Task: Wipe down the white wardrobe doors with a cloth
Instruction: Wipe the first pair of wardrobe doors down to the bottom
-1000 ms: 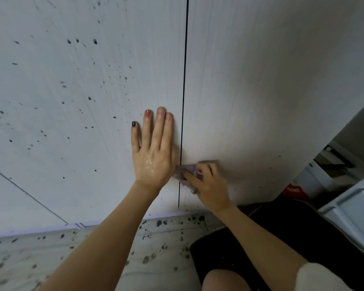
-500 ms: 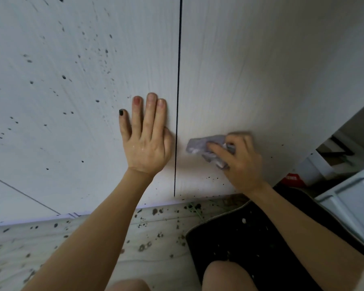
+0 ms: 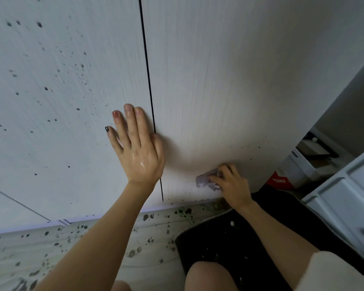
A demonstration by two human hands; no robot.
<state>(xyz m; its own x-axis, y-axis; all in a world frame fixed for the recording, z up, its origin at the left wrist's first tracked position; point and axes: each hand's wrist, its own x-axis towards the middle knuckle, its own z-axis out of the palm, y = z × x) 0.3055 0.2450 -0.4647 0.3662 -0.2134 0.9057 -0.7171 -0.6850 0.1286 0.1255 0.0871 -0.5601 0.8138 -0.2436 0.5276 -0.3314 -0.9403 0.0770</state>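
Note:
Two white wardrobe doors fill the view, split by a thin dark gap. The left door (image 3: 61,101) carries many dark specks. The right door (image 3: 229,91) looks mostly clean, with a few small specks near its bottom edge. My left hand (image 3: 137,150) lies flat on the left door beside the gap, fingers straight, its back wet. My right hand (image 3: 231,185) grips a small pale purple cloth (image 3: 206,179) and presses it against the lower part of the right door, close to the bottom edge.
A pale floor (image 3: 93,244) with dark spots runs below the doors. A black mat (image 3: 229,238) lies under my knees. A white cabinet with a dark knob (image 3: 349,217) stands at the right, with boxes and a red item (image 3: 280,181) behind it.
My right hand has carried the cloth right and then down toward the right door's bottom edge. My left hand stays flat beside the gap.

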